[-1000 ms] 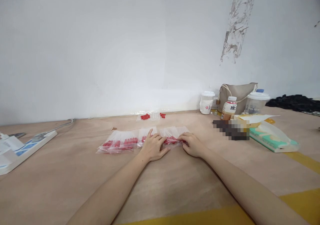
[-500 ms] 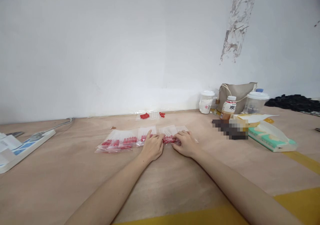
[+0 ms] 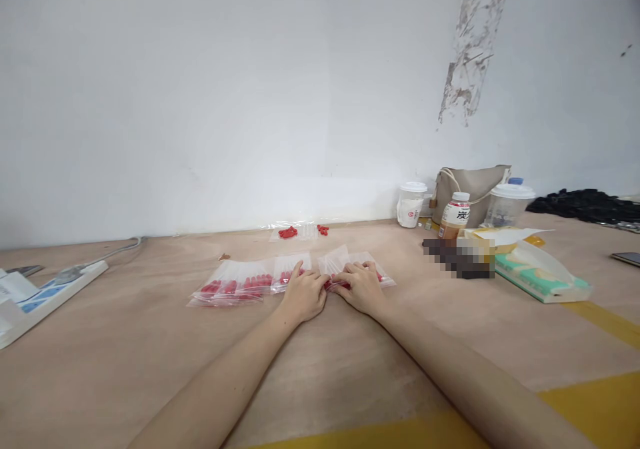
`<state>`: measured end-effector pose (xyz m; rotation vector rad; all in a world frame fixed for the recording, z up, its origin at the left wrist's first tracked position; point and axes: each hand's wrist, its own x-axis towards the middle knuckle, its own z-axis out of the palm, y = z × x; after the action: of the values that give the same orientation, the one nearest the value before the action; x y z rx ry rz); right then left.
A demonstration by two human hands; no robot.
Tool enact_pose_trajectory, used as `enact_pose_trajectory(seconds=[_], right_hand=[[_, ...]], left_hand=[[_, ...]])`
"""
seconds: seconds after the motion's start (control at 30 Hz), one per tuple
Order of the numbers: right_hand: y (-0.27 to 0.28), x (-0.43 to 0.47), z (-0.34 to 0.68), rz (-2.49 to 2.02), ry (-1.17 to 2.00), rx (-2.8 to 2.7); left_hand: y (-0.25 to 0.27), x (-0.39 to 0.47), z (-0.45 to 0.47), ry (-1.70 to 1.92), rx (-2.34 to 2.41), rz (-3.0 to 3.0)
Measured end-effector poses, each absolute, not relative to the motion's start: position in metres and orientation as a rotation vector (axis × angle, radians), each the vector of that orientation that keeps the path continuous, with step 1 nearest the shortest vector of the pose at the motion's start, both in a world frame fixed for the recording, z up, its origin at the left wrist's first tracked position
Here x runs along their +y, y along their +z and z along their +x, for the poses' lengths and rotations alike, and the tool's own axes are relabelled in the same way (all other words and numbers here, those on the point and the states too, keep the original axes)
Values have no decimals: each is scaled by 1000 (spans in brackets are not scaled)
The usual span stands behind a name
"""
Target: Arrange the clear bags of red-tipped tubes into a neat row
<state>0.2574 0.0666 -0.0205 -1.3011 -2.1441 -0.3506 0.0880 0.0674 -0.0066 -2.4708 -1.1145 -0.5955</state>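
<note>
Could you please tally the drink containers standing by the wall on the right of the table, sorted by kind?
White paper cup with lid: 1
Bottle with white cap: 1
Clear plastic cup with lid: 1
Total: 3

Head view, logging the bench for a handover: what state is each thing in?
Left hand: palm down, pressing on the bags.
Right hand: palm down, pressing on the bags.
Row of clear bags: lying flat, overlapping, red pieces inside.
Loose red pieces: scattered near the wall.
Bottle: upright, capped.
White cup: upright, lidded.
Clear cup: upright, lidded.
Tissue pack: lying flat.
Power strip: a plug in it.
</note>
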Motion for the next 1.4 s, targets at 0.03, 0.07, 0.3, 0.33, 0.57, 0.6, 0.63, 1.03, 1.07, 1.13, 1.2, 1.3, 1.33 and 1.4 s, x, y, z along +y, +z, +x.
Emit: enact_pose_trajectory(seconds=[0.03, 0.07, 0.3, 0.33, 0.57, 0.6, 0.63, 1.03, 1.07, 1.13, 1.2, 1.3, 1.33, 1.4], right_hand=[[-21, 67, 257, -1296, -345, -2140], [-21, 66, 257, -1294, -345, -2133], [-19, 60, 253, -1288, -403, -2002], [-19, 59, 254, -1283, -412, -1986], [-26, 60, 258, -1102, -531, -1949], [-27, 61, 259, -1083, -559, -1943], [-28, 62, 259, -1072, -588, -1938], [-19, 60, 252, -1154, -649, -2061], [-19, 60, 253, -1172, -630, -2048], [-19, 61, 254, -1184, -611, -2041], [-18, 63, 256, -1162, -616, -2060], [-17, 65, 259, -1109, -657, -2111], [-17, 65, 259, -1094, -676, -2127], [-17, 66, 259, -1075, -714, -2149]], left_hand=[[-6, 67, 88, -582, -1105, -2467], [-5, 66, 89, -568, -1097, -2463], [-4, 64, 90, -644, -1125, -2433], [-4, 63, 90, -660, -1118, -2441], [-8, 64, 90, -711, -1064, -2471], [-9, 65, 90, -710, -1064, -2470], [-11, 67, 91, -711, -1061, -2467], [-14, 70, 92, -712, -985, -2437], [-15, 69, 93, -701, -1007, -2433], [-15, 67, 93, -690, -1068, -2416], [-15, 65, 94, -688, -1115, -2395], [-13, 63, 93, -679, -1122, -2379], [-12, 62, 93, -673, -1114, -2377], [-11, 61, 93, -664, -1096, -2379]])
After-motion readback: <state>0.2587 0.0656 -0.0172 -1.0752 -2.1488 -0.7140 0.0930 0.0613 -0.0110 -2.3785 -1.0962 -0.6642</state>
